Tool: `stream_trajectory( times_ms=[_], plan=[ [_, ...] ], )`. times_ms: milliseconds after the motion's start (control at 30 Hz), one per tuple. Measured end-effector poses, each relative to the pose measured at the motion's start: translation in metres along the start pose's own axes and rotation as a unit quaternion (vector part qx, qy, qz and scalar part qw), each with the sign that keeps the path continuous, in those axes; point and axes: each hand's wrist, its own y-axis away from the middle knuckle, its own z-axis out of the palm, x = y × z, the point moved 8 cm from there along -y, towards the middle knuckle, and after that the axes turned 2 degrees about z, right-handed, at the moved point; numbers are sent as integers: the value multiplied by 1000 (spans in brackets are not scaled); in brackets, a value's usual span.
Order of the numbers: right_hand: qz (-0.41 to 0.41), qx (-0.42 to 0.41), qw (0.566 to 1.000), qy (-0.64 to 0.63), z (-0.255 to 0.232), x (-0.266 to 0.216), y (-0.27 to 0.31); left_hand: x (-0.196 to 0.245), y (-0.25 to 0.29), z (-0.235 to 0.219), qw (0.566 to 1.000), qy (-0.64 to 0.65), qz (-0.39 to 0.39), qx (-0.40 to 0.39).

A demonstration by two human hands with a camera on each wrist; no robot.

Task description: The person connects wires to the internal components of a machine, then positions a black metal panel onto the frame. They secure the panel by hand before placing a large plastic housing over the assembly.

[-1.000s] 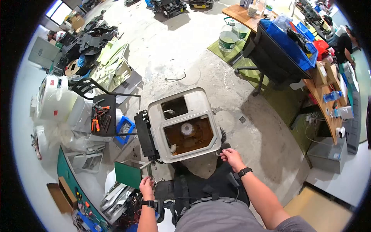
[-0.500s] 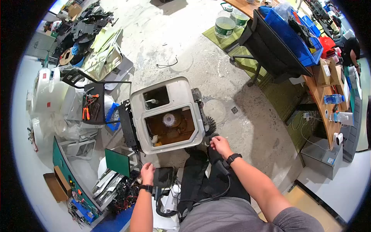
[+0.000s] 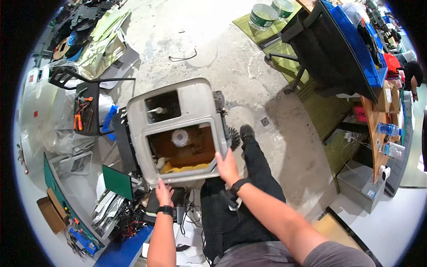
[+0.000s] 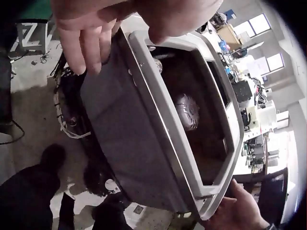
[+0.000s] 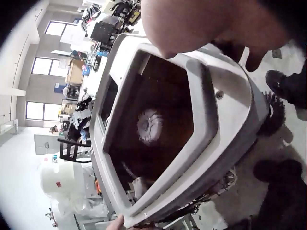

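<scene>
A boxy off-white machine stands at the person's feet. Its top has two openings, the larger one a brown-stained cavity holding a round pale cap and yellow material along the near edge. A round bristle brush sticks out at its right side. The left hand is at the near left corner, fingertips right at the rim. In the left wrist view its fingers extend down over the outer face. The right hand lies along the near right corner of the rim, fingers extended.
Screwdrivers and pliers lie on a black chair seat at left. A green panel and a tangle of cables are near the left hand. An office chair and a wooden desk stand at right.
Both hands have come from in front of the machine onto its near rim corners. The machine now appears closer and further left in the head view, and yellow material shows inside.
</scene>
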Motion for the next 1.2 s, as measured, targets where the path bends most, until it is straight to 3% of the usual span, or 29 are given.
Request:
stream_trajectory(
  times_ms=[67, 133, 200, 267, 333, 467, 600, 667, 733, 1200],
  plan=[
    [-5, -23, 1000, 9, 2, 2, 2, -7, -3, 5, 998, 35, -2, 61],
    [21, -84, 996, 2, 0, 3, 2, -15, -11, 13, 997, 45, -16, 62],
    [42, -139, 989, -20, -4, 1, 1, -12, -6, 22, 986, 97, -19, 134],
    [47, -187, 981, -9, -11, -4, 1, -3, 6, 29, 970, 34, -34, 239],
    [50, -234, 971, -4, -14, -5, -2, -7, -6, 31, 960, 67, -32, 270],
    [32, -265, 964, -3, -17, 1, -7, 0, 1, 25, 921, -25, -5, 388],
    [11, -293, 956, -21, -15, 5, -9, 7, 4, 33, 921, -10, 15, 389],
    [9, -296, 955, -24, -15, 5, -8, 1, 3, 26, 912, -18, -26, 409],
    [17, -300, 953, -32, -14, 6, -6, 12, 15, 34, 901, -31, -18, 433],
    [2, -294, 955, -51, -23, 5, -13, 15, 18, 38, 901, -30, 12, 433]
  ],
)
